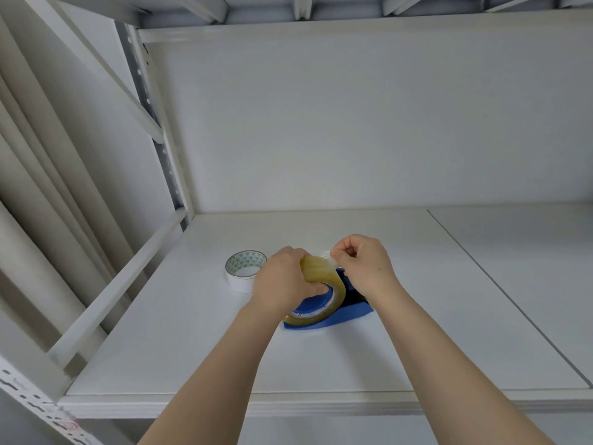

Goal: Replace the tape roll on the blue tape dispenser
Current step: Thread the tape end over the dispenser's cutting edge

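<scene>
The blue tape dispenser [349,311] lies on the white shelf board, partly hidden behind my hands. A yellowish clear tape roll [324,277] sits on its blue hub. My left hand [280,279] grips this roll from the left, fingers reaching into the core. Just to the right, my right hand [364,266] pinches the loose clear end of the tape between thumb and fingers, lifted slightly above the roll. A second roll, white with a green triangle pattern inside [244,270], lies flat on the shelf left of my left hand.
The white shelf board [192,348] has a metal frame rail [118,284] along its left side and a wall behind. A seam [500,284] splits it from another board on the right. Another shelf hangs overhead.
</scene>
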